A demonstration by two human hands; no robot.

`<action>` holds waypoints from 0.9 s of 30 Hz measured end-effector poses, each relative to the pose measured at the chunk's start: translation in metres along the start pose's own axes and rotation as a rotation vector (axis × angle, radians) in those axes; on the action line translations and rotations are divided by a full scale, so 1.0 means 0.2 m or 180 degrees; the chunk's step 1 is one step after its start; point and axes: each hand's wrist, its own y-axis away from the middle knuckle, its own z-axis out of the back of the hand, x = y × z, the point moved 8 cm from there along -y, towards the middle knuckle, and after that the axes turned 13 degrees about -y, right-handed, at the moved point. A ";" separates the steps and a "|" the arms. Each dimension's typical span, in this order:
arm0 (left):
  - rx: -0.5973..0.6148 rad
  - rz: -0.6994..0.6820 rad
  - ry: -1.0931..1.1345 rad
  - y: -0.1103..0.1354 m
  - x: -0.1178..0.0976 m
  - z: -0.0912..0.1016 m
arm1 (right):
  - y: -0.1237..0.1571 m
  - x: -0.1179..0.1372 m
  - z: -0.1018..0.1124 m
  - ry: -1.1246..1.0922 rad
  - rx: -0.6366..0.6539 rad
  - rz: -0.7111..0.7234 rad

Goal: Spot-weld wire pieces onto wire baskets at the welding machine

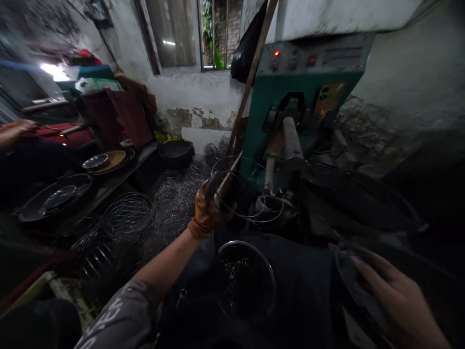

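My left hand [206, 208], in an orange-brown glove with dark fingers, is closed on a round wire frame [236, 213] held in front of the green machine [250, 145]. Thin hoops of the frame spread to the right of the glove, below the machine's grey cylindrical arm [291, 138]. At the lower right, my bare right hand [390, 286] hovers at a dark rounded container [339, 266], thumb and fingers drawn together. Its fingertips are dim, so what they hold cannot be made out. On my lap rests a metal-rimmed bowl [273, 276] with small shiny pieces inside.
Wire racks [127, 215] lie heaped on the floor at the left. Beyond them stands a bench with round pans [56, 196], and another person's hand [18, 128] shows at the far left. A wooden pole [250, 77] leans beside the machine. A dark basin [176, 152] sits by the wall.
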 end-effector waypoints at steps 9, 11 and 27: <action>0.0269 -0.0462 -0.0652 0.12 -0.03 0.31 | -0.15 0.05 -0.11 -0.0458 -0.0096 0.0242; 0.0413 -0.0438 -0.0767 0.13 -0.03 0.29 | -0.15 0.05 -0.10 -0.0570 -0.0207 0.0363; 0.2643 -0.0688 -0.0493 -0.01 -0.23 -0.42 | -0.01 0.44 -0.31 0.0472 0.0935 0.2332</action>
